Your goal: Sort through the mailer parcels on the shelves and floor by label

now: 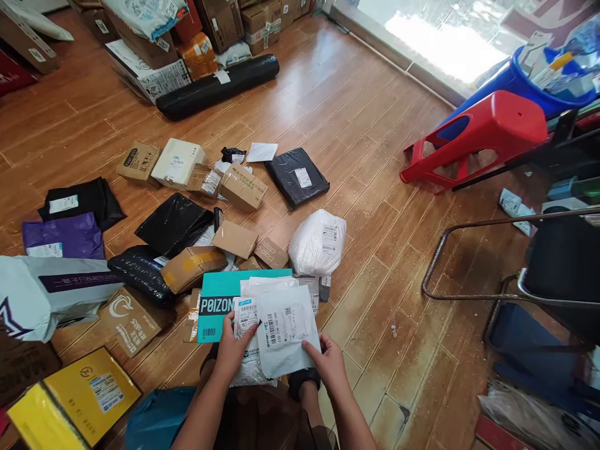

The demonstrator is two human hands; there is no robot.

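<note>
My left hand [230, 350] and my right hand [327, 362] hold a stack of flat parcels just above my lap. On top lies a white mailer bag with a barcode label [285, 331], gripped at its lower right corner by my right hand. My left hand's thumb rests on a second white labelled pouch [247, 315] under it. Beneath both sits a teal POIZON box [218, 304], jutting out to the left.
Many parcels lie on the wooden floor ahead: a white wrapped bundle [319, 244], black bags [174, 222], cardboard boxes [241, 186], a yellow mailer [89, 390] at the lower left. A tipped red stool [478, 134] and a metal chair frame [469, 294] stand to the right.
</note>
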